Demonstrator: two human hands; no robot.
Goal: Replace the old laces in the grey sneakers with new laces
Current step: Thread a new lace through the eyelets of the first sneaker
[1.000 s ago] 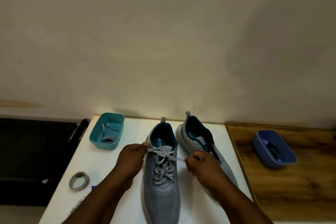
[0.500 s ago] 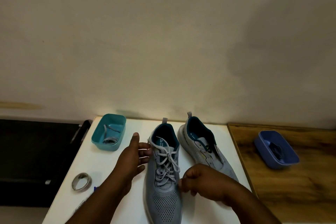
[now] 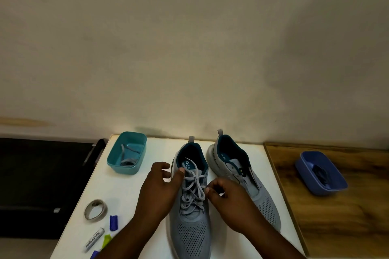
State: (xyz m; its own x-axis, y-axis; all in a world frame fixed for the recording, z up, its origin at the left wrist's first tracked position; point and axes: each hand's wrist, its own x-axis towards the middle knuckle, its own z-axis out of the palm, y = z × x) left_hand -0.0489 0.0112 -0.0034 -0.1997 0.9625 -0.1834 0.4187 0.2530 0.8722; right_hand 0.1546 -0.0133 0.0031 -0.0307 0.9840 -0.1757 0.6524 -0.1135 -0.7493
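Note:
Two grey sneakers with teal lining stand side by side on the white table [image 3: 126, 191]. The left sneaker [image 3: 189, 235] is threaded with a light grey lace [image 3: 194, 185] tied over its tongue. The right sneaker [image 3: 265, 202] shows no lace. My left hand [image 3: 156, 193] lies against the left side of the laced shoe, fingers spread, thumb tip touching the lace near the top eyelet. My right hand [image 3: 228, 200] sits at the shoe's right side with curled fingers that pinch the lace by the knot.
A teal tub [image 3: 113, 161] holding a grey lace stands at the back left. A blue tub [image 3: 334, 188] with dark laces sits on the wooden surface [image 3: 341, 227] to the right. A tape ring [image 3: 95, 210], a white tube [image 3: 94, 239] and small clips lie at front left.
A second ago both hands pulled the lace ends taut sideways. The left hand then opened, and both hands have come in close to the knot.

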